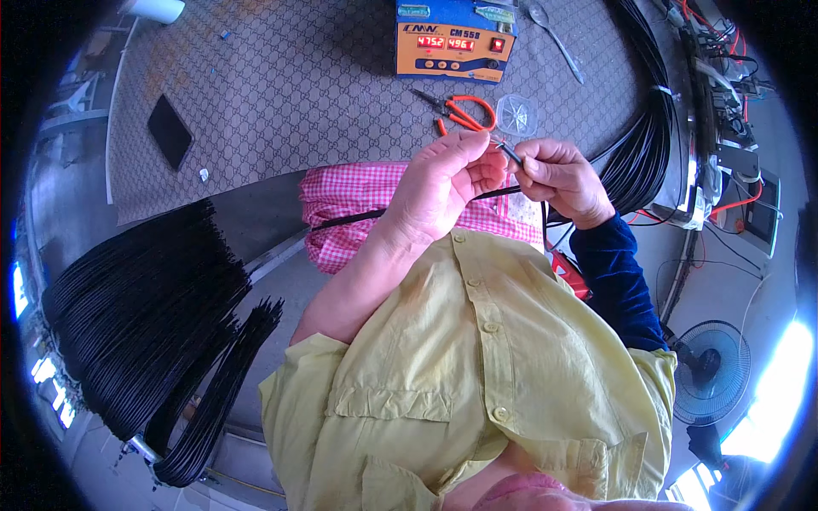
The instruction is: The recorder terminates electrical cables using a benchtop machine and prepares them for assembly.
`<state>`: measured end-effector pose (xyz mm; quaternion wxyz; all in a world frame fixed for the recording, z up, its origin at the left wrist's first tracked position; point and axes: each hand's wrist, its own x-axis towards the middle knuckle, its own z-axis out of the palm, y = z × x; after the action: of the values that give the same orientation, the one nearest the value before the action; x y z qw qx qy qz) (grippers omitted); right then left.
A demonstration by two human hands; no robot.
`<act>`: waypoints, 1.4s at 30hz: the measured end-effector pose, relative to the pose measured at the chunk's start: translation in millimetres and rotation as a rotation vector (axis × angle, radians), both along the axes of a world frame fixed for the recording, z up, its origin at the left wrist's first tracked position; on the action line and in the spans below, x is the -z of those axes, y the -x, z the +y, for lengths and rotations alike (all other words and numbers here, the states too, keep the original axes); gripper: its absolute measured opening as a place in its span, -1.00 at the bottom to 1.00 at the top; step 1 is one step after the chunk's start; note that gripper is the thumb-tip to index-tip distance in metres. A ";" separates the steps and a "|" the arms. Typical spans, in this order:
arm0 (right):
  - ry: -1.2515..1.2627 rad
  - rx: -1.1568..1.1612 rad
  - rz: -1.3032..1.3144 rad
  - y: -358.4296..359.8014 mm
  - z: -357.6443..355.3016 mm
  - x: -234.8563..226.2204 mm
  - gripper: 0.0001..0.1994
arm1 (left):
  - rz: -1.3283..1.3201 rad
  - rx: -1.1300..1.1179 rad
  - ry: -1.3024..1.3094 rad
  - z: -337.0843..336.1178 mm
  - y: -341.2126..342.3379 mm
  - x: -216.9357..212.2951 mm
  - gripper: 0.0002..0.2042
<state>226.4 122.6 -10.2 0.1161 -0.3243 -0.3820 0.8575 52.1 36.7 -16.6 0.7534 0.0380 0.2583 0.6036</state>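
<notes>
Yellow-green shirt [409, 341] is filling the near view. Right hand [564, 176] is clamping a black cable [510, 154] between thumb and fingers, by the near edge of the counter [298, 85]. Left hand [445, 183] is apparently pinching thin wires [498, 143] at its end; detail too small for certainty. Orange-handled pliers [446, 105] are lying just beyond, near a clear dish [517, 114].

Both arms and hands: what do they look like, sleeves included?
The left hand and right hand are gloveless. A yellow-green sleeve leaves the left forearm bare; a dark blue sleeve covers the right one to the wrist.
</notes>
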 end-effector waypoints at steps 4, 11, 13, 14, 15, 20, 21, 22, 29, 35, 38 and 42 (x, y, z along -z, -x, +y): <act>0.016 -0.012 0.017 -0.8 1.0 0.3 -0.81 | -0.013 0.004 0.011 1.0 0.7 0.5 -0.85; 0.005 -0.014 0.017 -2.2 1.3 0.5 -0.80 | -0.036 0.009 0.008 0.3 0.3 2.7 -0.86; 0.004 -0.006 0.012 -2.6 1.4 0.5 -0.80 | -0.035 0.001 0.004 0.1 -1.7 2.4 -0.86; 0.009 -0.006 0.014 -2.3 1.2 -0.1 -0.79 | -0.036 -0.002 0.002 0.0 -2.5 2.2 -0.86; 0.013 -0.006 0.015 -2.1 0.9 -1.2 -0.79 | -0.037 -0.004 -0.001 -0.1 -3.2 1.9 -0.84; -0.106 0.054 -0.090 -2.6 4.0 -13.7 -0.82 | -0.008 -0.023 0.024 -1.0 -3.4 6.0 -0.84; -0.190 0.085 -0.142 -3.2 8.0 -21.9 -0.83 | 0.012 -0.029 0.053 -0.9 -2.8 9.4 -0.84; -0.275 0.118 -0.195 -6.3 11.0 -26.8 -0.84 | 0.030 -0.033 0.081 -1.3 -2.9 12.7 -0.84; -1.319 -0.024 -0.688 -29.6 51.6 6.8 -0.92 | 0.112 0.029 0.188 -14.2 -4.5 42.8 -0.85; -1.475 -0.230 -0.830 -17.4 60.4 17.9 -0.88 | 0.163 0.024 0.252 -23.4 -8.8 52.2 -0.87; -1.528 -0.295 -0.854 -14.7 63.8 24.2 -0.88 | 0.167 0.053 0.248 -26.5 -7.9 57.8 -0.87; -1.567 -0.337 -0.891 -13.3 65.2 25.4 -0.87 | 0.175 0.064 0.234 -28.5 -9.0 61.6 -0.87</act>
<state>239.7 187.8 -35.6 0.0182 -0.3934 -0.9062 0.1542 61.1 8.2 -78.1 0.7462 0.0104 0.3902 0.5393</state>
